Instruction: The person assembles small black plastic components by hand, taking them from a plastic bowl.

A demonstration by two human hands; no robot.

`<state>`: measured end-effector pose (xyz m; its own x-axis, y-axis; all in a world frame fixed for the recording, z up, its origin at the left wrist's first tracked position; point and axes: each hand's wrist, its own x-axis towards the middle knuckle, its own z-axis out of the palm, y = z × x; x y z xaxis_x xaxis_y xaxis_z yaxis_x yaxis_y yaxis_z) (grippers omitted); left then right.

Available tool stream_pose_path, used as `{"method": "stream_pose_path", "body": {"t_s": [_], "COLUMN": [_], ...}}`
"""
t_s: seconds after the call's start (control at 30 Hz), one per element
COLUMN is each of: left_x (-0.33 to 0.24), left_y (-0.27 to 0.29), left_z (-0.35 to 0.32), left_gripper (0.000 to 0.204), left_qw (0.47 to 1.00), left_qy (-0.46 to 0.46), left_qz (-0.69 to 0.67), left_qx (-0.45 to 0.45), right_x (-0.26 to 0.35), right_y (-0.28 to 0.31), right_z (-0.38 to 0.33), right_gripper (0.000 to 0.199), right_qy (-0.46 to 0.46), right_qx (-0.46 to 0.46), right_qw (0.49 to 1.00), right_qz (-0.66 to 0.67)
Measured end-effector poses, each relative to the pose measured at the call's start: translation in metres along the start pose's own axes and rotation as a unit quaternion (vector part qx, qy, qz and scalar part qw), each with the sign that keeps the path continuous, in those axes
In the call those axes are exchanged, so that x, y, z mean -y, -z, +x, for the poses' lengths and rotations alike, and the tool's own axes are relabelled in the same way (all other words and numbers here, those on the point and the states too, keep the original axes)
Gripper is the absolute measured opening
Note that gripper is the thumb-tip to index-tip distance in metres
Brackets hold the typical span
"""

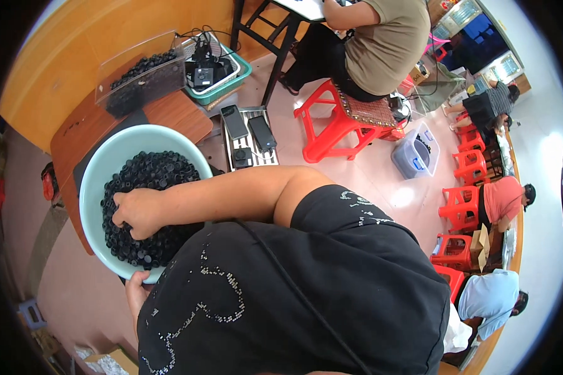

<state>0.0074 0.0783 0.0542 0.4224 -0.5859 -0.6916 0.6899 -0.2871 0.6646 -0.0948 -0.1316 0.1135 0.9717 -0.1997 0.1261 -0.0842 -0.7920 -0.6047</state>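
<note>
A pale blue-green basin (199, 156) holds a heap of small round black pieces (159, 165), some of them shaped like little caps or rings. My right hand (137, 212) reaches down into this heap. Its fingers are curled, with the tips among the pieces, so whatever they grip is hidden. At the basin's near lower rim is my left hand (137, 290), its fingers bent against the edge; my black shirt covers part of it.
Behind the basin, a clear bin (141, 78) of black pieces rests on a brown board (175, 115). Nearby are a basket (231, 72) of cables and devices and a rack (247, 137) with phones. A seated person (381, 50) uses a red stool (322, 125); others sit along the right.
</note>
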Motion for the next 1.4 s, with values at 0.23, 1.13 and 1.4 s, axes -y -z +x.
{"method": "stream_pose_path", "body": {"t_s": [0.23,1.13,1.4], "left_x": [0.001,-0.052,-0.121], "left_y": [0.016,0.100,0.085], "left_z": [0.006,0.049,0.130], "left_gripper": [0.037,0.009,0.007], "left_qw": [0.996,0.943,0.941], "left_qy": [0.058,-0.213,-0.239], "left_qz": [-0.052,-0.223,-0.220], "left_qx": [0.051,-0.126,-0.100], "right_x": [-0.025,-0.173,-0.181], "right_y": [-0.016,-0.027,-0.050], "right_z": [0.015,0.082,0.073], "right_gripper": [0.019,0.014,0.034], "right_qy": [-0.001,-0.186,0.010], "right_qx": [-0.061,-0.037,-0.055], "right_qw": [0.996,0.974,0.998], "right_qz": [0.066,0.127,0.017]}}
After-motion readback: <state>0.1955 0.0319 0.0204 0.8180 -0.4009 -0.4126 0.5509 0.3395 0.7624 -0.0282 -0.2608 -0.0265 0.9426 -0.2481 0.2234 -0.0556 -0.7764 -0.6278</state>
